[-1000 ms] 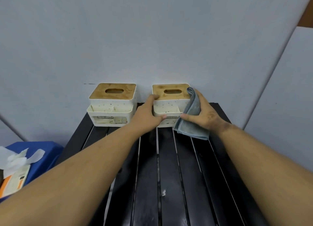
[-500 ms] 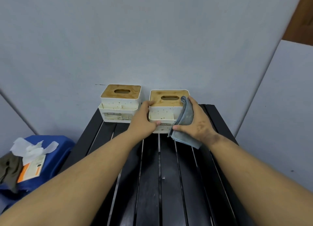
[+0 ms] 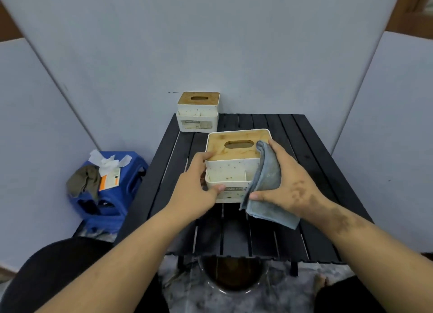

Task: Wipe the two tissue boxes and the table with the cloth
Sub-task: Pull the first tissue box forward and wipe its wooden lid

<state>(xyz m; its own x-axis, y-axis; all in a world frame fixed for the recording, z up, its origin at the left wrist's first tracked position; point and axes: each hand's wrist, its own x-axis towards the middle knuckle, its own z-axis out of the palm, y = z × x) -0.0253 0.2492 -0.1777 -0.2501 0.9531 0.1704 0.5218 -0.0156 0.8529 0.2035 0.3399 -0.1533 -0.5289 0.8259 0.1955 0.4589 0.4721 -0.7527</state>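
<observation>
Near tissue box [image 3: 230, 169] mid-table [image 3: 328, 172], second box [image 3: 198, 112] behind-left, stool [image 3: 110, 195] left of table

The black slatted table [image 3: 311, 172] lies bare along its right side and near edge. A second white tissue box with a wooden lid [image 3: 198, 112] blocks the far left corner, and grey wall panels [image 3: 210, 43] close off the back and both sides

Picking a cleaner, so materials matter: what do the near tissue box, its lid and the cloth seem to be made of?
Near tissue box: cream body, smooth and matte with dark specks, probably plastic. Its lid: tan with a streaky grain, likely bamboo or wood, possibly veneer. Cloth: grey-blue, soft, draping in folds under the right hand, apparently microfibre.
</observation>
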